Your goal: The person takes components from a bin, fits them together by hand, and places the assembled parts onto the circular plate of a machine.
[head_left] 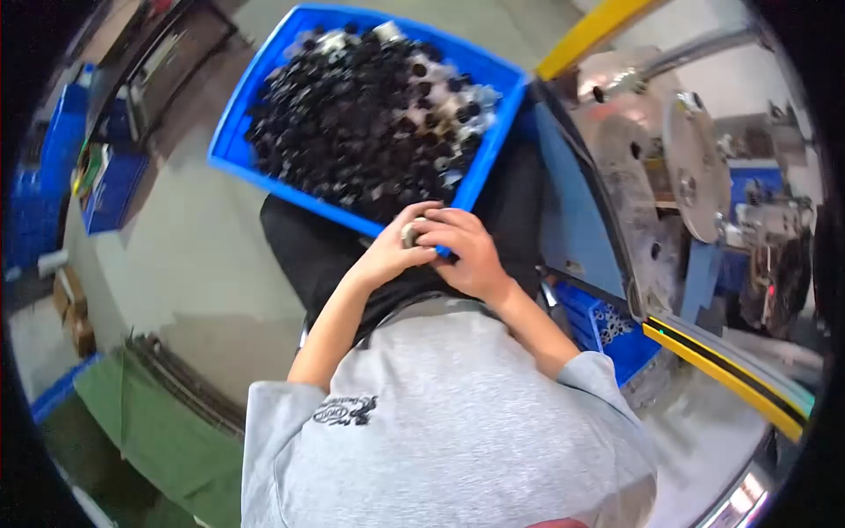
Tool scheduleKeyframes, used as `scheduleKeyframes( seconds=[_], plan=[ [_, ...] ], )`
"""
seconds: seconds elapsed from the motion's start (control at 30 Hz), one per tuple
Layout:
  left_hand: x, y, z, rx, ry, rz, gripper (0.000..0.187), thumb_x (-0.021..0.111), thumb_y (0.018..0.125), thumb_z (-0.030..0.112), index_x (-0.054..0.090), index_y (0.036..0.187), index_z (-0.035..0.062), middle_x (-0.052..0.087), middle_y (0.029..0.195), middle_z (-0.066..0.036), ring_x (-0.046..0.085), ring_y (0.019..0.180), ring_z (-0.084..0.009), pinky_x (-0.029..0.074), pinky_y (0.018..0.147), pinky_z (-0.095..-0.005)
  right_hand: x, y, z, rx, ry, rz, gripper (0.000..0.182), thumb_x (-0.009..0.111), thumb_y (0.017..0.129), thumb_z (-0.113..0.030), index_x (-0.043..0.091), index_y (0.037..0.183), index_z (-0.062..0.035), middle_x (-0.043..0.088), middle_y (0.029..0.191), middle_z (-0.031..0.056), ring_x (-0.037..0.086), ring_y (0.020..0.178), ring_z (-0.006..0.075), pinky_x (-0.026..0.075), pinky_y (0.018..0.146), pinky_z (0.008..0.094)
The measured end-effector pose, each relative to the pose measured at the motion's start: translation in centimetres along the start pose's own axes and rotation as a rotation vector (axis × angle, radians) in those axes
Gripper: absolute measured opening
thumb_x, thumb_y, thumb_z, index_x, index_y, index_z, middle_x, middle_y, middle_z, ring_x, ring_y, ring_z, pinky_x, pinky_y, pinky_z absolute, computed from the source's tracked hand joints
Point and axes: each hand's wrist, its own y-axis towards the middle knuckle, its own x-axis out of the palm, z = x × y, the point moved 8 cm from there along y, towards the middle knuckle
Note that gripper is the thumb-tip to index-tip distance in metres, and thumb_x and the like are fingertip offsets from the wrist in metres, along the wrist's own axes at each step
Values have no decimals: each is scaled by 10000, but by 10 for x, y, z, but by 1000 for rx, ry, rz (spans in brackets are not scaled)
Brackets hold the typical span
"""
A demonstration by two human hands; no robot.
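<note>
Both hands meet at the near rim of a blue plastic bin (304,195). My left hand (396,246) has its fingers closed around a small, pale, round piece (409,233). Pressed against the same piece from the other side are the curled fingers of my right hand (466,253). Most of the piece is hidden by the fingers, so I cannot tell its kind. In the bin lies a heap of small black round parts (343,114), with whitish and clear ones mixed in toward the right side.
On the right stands a machine with large discs (691,167) and a yellow-edged frame (722,378). A lower blue bin (629,356) with small metallic parts sits beside my right arm. Green cloth (158,431) lies at lower left; blue containers (114,189) stand farther left.
</note>
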Motion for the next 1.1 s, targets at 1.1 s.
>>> scheduleKeyframes(
  seconds=[1.1],
  plan=[
    [-113,25,69,412,1518,599,409,729,760,89,650,1157,145,667,1095,-83,599,1020,-318,497,886,-424,-435,-101,71,773,-311,908,341,656,970,-312,706,1179,-48,687,986,34,556,695,78,432,579,216]
  ],
)
